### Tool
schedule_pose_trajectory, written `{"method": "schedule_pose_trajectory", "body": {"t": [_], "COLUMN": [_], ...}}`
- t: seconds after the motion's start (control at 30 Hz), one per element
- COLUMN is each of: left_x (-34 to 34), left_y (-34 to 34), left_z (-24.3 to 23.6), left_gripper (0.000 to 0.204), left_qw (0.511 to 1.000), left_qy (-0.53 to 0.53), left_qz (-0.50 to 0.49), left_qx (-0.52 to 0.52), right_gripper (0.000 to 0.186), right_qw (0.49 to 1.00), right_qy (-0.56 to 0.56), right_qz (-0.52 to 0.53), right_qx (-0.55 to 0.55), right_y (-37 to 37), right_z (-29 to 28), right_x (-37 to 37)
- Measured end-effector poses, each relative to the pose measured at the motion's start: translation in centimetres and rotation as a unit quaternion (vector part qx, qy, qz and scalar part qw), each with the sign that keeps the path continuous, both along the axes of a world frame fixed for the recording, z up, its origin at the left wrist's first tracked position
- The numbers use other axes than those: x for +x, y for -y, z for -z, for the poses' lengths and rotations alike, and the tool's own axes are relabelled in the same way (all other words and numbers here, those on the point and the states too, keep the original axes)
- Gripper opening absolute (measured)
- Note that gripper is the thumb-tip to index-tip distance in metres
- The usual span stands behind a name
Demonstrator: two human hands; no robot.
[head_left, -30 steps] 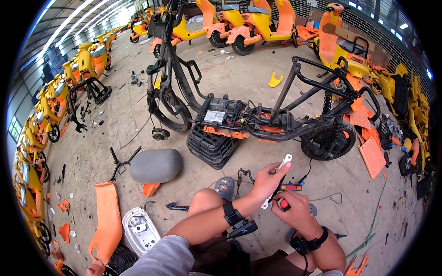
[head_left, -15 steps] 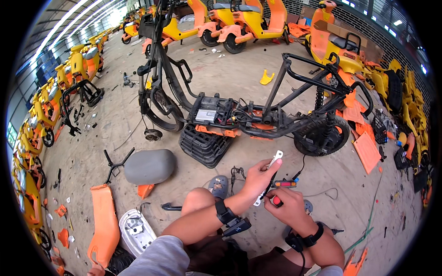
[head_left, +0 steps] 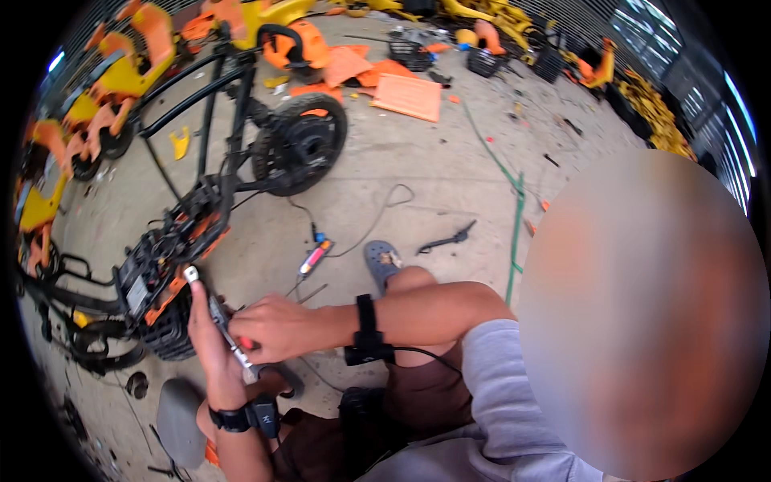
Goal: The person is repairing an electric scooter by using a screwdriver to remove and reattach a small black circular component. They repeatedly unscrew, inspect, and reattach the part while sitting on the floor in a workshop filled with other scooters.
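Observation:
My left hand (head_left: 210, 337) holds a narrow whitish metal bar (head_left: 191, 274), with the thumb laid along it near a holed end. Closed against the bar's middle, my right hand (head_left: 271, 326) grips a tool with a red end (head_left: 246, 343). Most of that tool is hidden by the fingers, so its exact kind does not show. Both hands are over my bent knees. Beyond them stands a stripped black scooter frame (head_left: 201, 173) with its rear wheel (head_left: 301, 146). A black plastic crate (head_left: 170, 331) is under its middle.
A red and yellow device (head_left: 315, 257) lies on the floor with a cable. Nearby are a black lever (head_left: 450, 238) and a green strap (head_left: 519, 217). A grey seat (head_left: 178, 422) is beside my left leg. Orange panels (head_left: 407, 96) lie farther back. A blurred patch hides the right side.
The view has turned to the right, so the scooter frame now appears farther left. My left hand still holds the bar; my right hand has come closer against it with the red-ended tool.

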State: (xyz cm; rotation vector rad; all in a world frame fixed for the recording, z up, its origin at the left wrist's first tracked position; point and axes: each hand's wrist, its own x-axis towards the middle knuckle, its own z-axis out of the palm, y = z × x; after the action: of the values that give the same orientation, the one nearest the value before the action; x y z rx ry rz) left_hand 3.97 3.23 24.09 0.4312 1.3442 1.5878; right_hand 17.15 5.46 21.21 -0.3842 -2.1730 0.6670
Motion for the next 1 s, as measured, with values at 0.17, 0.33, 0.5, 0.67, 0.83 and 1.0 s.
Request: {"method": "schedule_pose_trajectory", "body": {"t": [0.17, 0.33, 0.5, 0.67, 0.83, 1.0], "left_x": [0.5, -0.6, -0.7, -0.6, -1.0, -1.7], "left_y": [-0.2, -0.1, -0.5, -0.5, -0.2, 0.0], "left_z": [-0.3, 0.7, 2.1, 1.7, 1.2, 1.5], "left_gripper": [0.035, 0.029, 0.043, 0.042, 0.055, 0.059], "left_qw": [1.000, 0.999, 0.998, 0.999, 0.998, 0.998], "left_qy": [0.013, -0.034, -0.053, -0.039, -0.055, -0.048], "left_qz": [-0.021, -0.019, -0.001, -0.013, -0.023, -0.022], "left_qx": [0.000, -0.024, -0.023, -0.009, -0.023, -0.023], "right_gripper": [0.017, 0.017, 0.015, 0.015, 0.016, 0.014], "right_qw": [0.999, 0.997, 0.995, 0.993, 0.988, 0.992], "right_qy": [-0.001, 0.039, 0.070, 0.073, 0.077, 0.079], "right_qz": [-0.012, 0.011, 0.016, 0.025, 0.013, 0.011], "right_qx": [-0.042, -0.059, -0.064, -0.091, -0.137, -0.092], "right_y": [-0.2, -0.1, -0.1, 0.1, 0.2, 0.2], "right_z": [-0.2, -0.6, -1.4, -2.2, -2.6, -2.6], "right_x": [0.2, 0.3, 0.2, -0.4, -0.8, -1.1]}}
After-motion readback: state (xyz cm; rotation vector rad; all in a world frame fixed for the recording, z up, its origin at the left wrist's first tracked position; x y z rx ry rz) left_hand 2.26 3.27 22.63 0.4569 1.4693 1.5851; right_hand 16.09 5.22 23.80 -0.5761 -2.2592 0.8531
